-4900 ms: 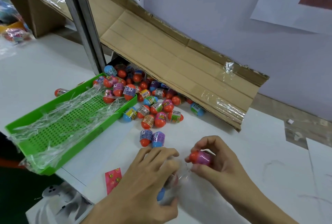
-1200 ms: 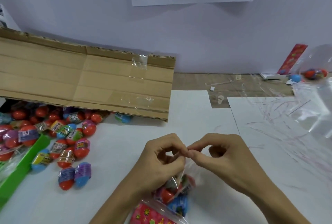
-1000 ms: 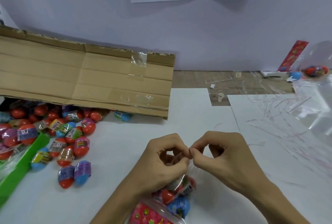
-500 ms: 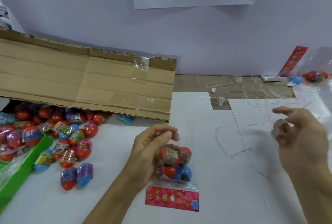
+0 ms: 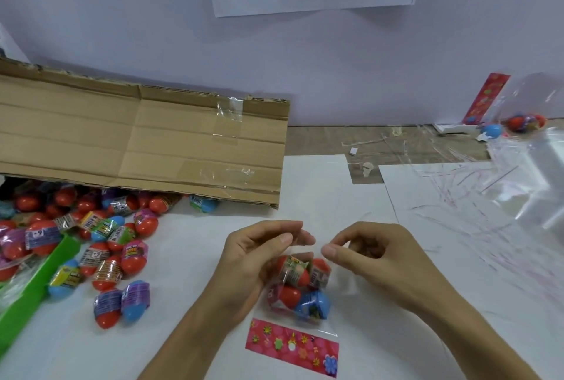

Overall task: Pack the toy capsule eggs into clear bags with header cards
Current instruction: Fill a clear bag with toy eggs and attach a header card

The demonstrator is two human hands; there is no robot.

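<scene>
Hands: left (image 5: 253,260) grips the bag (image 5: 300,286) of eggs, right (image 5: 375,254) back from its reach, pinching the top | filled, sealing probably next

White table (image 5: 320,190), loose capsule eggs (image 5: 122,260), green tray (image 5: 33,288), cardboard flap (image 5: 146,144), clear bags (image 5: 531,184)
</scene>
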